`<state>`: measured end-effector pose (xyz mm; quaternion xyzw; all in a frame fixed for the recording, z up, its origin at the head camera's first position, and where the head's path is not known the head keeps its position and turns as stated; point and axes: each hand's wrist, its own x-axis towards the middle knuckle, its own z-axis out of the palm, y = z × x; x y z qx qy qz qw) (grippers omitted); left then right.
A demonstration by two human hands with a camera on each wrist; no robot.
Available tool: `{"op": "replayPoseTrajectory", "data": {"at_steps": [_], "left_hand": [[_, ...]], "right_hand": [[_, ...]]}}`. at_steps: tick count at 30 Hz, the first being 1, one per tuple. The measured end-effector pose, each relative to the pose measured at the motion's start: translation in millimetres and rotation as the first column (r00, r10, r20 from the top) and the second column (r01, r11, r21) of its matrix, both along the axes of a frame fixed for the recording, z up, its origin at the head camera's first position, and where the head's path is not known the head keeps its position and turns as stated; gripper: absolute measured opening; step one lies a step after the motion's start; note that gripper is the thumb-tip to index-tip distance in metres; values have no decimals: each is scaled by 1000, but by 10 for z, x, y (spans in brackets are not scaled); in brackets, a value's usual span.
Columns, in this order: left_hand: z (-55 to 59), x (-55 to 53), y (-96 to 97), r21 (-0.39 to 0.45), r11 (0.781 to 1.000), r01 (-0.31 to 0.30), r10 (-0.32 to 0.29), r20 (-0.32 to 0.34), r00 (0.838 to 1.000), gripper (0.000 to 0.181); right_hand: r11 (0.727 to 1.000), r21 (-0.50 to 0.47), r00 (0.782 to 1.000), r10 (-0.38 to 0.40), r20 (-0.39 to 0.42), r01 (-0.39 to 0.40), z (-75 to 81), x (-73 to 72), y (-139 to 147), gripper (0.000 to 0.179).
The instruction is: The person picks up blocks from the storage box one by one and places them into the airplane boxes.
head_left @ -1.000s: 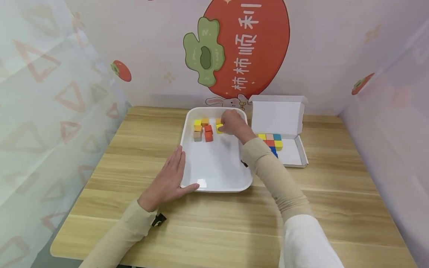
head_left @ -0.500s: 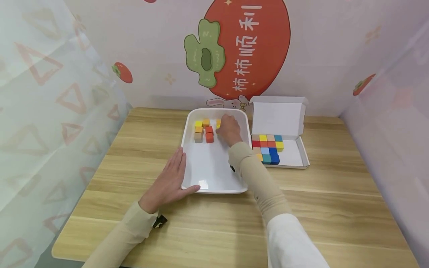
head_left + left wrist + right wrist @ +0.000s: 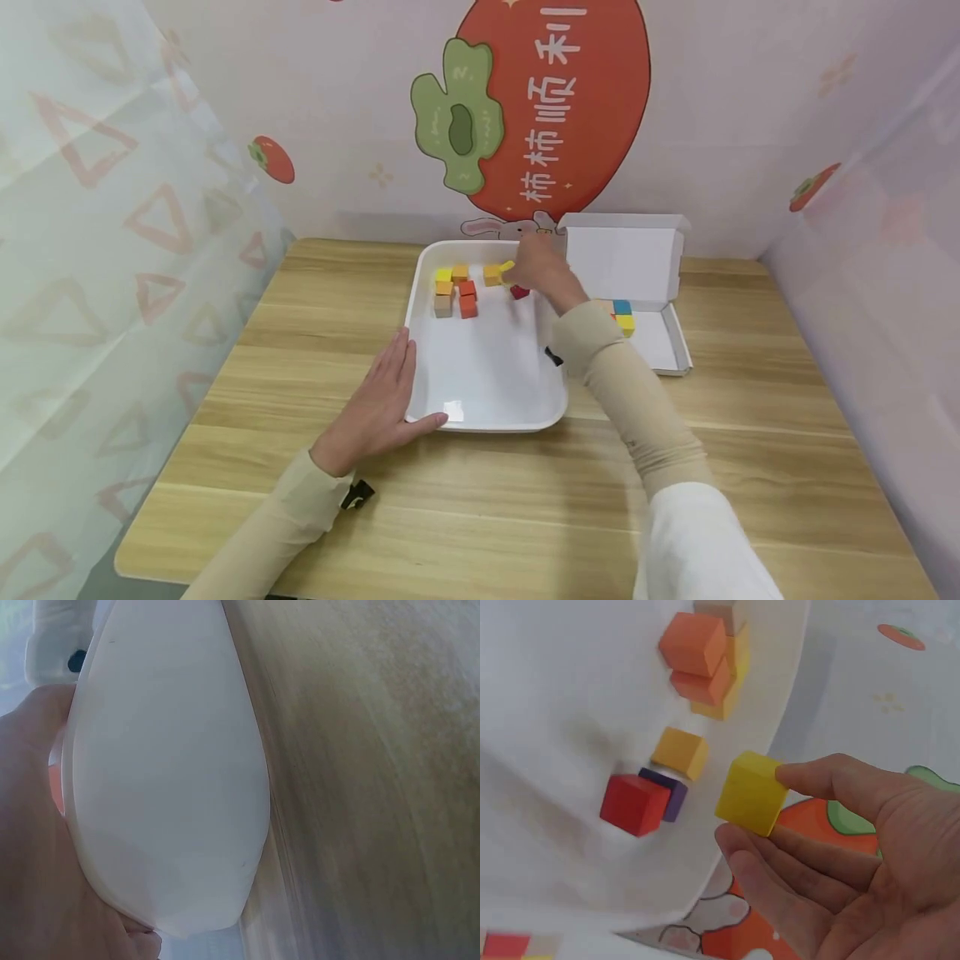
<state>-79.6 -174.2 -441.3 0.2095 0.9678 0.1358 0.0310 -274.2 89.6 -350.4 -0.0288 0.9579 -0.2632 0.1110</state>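
Observation:
A yellow cube is pinched between the thumb and fingertips of my right hand, above the back right of the white tray. Below it in the tray lie a red cube, a dark purple cube and an orange-yellow cube. Further left stands a cluster with red-orange cubes, yellow ones and a wooden-toned cube. My left hand rests along the tray's left rim, fingers straight and thumb over the front corner.
Right of the tray, a white cardboard box stands with its lid up. Coloured cubes fill its left part, including a yellow cube; my right arm hides most of them. The printed backdrop rises behind the wooden table.
My right hand dipped to the cubes at the tray's back, then came up and right with the yellow cube. The red cube shows now. My left hand has stayed still.

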Motion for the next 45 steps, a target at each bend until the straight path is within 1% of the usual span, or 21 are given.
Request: {"op": "replayPoseTrajectory", "data": {"at_steps": [2, 6, 8, 10, 12, 14, 15, 17, 21, 24, 28, 32, 36, 39, 41, 45], "left_hand": [[6, 4, -4, -5, 1000, -4, 4, 5, 1000, 122], [11, 11, -10, -11, 1000, -11, 11, 13, 1000, 122], [11, 11, -11, -10, 1000, -13, 13, 15, 1000, 122], [5, 10, -11, -9, 1000, -14, 14, 13, 1000, 122], [-1, 12, -8, -4, 1000, -13, 13, 11, 1000, 122], [-11, 15, -3, 3, 1000, -10, 10, 8, 1000, 122], [-17, 18, -1, 6, 1000, -8, 8, 9, 1000, 122], [-26, 25, 3, 9, 1000, -6, 6, 9, 1000, 122], [-31, 34, 5, 8, 1000, -5, 5, 5, 1000, 121], [-22, 36, 5, 7, 1000, -7, 7, -2, 1000, 121], [-10, 38, -3, 10, 1000, -11, 11, -2, 1000, 122], [-16, 25, -9, 7, 1000, -8, 8, -7, 1000, 122], [-17, 18, -10, 7, 1000, -2, 3, -9, 1000, 122], [-7, 22, -9, 10, 1000, -2, 2, -4, 1000, 122], [1, 23, -8, 12, 1000, -1, 1, -3, 1000, 121], [8, 22, -6, 13, 1000, -1, 1, -5, 1000, 121]], "right_hand": [[999, -5, 999, 33, 26, -33, 102, 50, 127, 63], [993, 0, 993, 117, 33, -117, 234, 173, 437, 36], [987, 16, 987, 163, 16, -163, 259, 220, 618, 31], [978, 43, 979, 206, -4, -206, 270, 255, 818, 31], [961, 81, 963, 268, -29, -265, 273, 288, 1031, 30], [939, 111, 943, 331, -42, -324, 280, 325, 1238, 30], [929, 125, 934, 355, -43, -347, 283, 346, 1335, 31], [916, 141, 922, 385, -33, -377, 284, 388, 1508, 30], [910, 143, 920, 393, 11, -390, 280, 476, 1781, 27], [911, 135, 921, 388, 38, -390, 236, 526, 1934, 27], [916, 131, 924, 372, 83, -380, 103, 561, 2070, 31], [926, 134, 934, 340, 115, -353, -74, 587, 2117, 33], [932, 127, 939, 326, 109, -339, -249, 612, 2126, 33], [939, 105, 943, 320, 92, -328, -338, 622, 2139, 34], [944, 96, 947, 310, 79, -317, -371, 625, 2152, 34], [947, 82, 950, 305, 60, -309, -387, 628, 2185, 33]]}}
